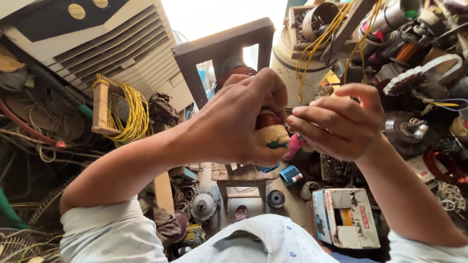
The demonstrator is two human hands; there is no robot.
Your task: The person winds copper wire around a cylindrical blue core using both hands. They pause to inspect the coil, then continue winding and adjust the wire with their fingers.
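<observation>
Head view, looking down over a cluttered workshop floor. The left hand [239,117] wraps closed around a copper-wound motor coil [271,127], its fingers [273,90] curled over the top and the thumb beneath, so that only the right end of the coil shows, with reddish windings and a pale insulating band. The coil's long axis runs roughly left to right, its exposed end pointing toward the right hand [336,124]. That hand sits just beside the end, its fingers pinched closed on something too small to make out, possibly a fine wire. The left hand carries the coil; the right meets it from the right. Below stand a small metal stool [241,178] and a cardboard box [346,216]; a yellow wire hank [129,114] hangs at left.
</observation>
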